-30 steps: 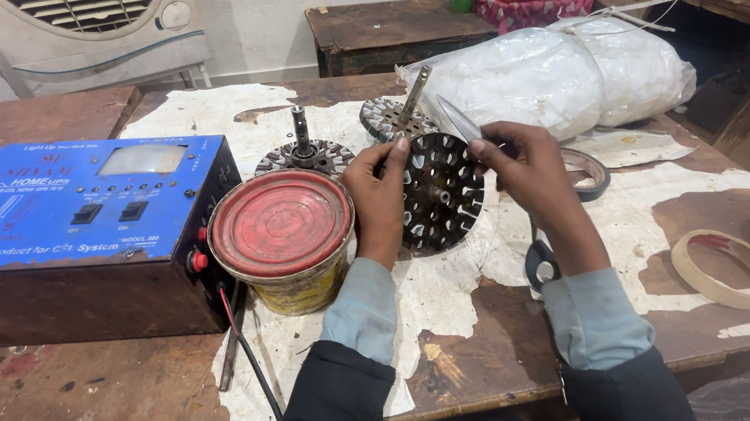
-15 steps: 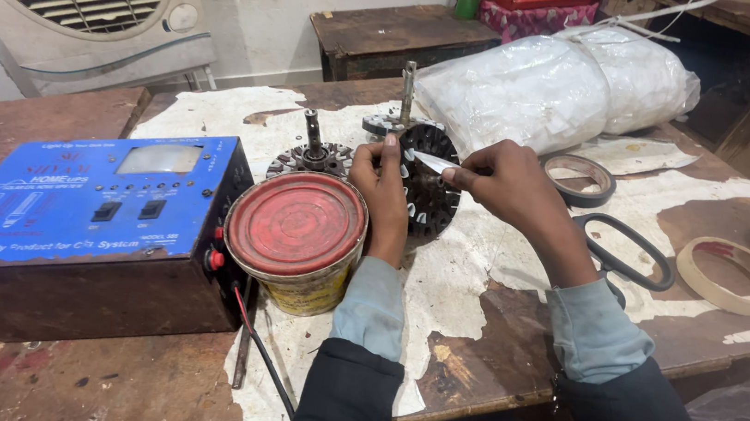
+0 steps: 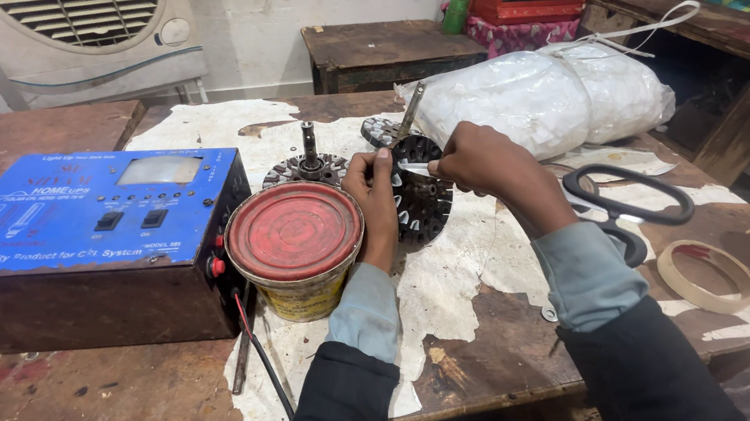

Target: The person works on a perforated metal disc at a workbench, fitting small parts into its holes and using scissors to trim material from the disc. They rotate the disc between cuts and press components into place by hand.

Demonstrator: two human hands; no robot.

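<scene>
Your left hand [image 3: 374,203] and right hand [image 3: 482,160] each pinch an end of a white strip [image 3: 414,165] over the black stator [image 3: 422,202], beside the red-lidded yellow tin [image 3: 294,247] and blue labelled box [image 3: 78,207].

Single head-worn camera, looking down and forward across the table [image 3: 142,390] at close range, toward the rear wall.

A dark round stator [image 3: 422,202] with slotted teeth stands on edge just right of the red-lidded tin [image 3: 293,246]. A small white strip [image 3: 414,165] lies across its top.
</scene>
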